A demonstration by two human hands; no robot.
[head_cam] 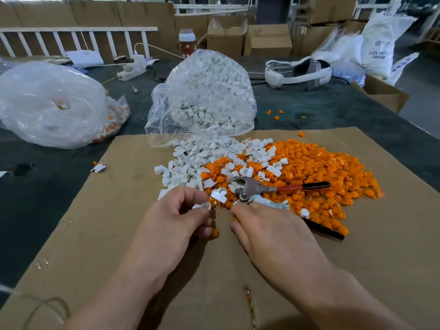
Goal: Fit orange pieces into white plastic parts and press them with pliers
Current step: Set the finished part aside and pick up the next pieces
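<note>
A big cardboard sheet (pixel 133 234) is laid flat, and a full clear bag (pixel 202 96) is set at its far edge. Heaps of orange pieces (pixel 321 167) and white parts (pixel 190 160) are piled side by side on the sheet, with the pliers (pixel 250 188) laid on top. One pliers handle is held under the bent fingers of the right hand (pixel 269 232), and one white part (pixel 202 206) is pinched in the curled fingers of the left hand (pixel 176 217), just beside the heaps.

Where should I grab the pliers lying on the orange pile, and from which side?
By the handles, from the right. The pliers lie with the head pointing left and both handles splayed rightward; the red-and-black upper handle rests free on the orange pieces, while the right hand covers the lower one's start.
</note>
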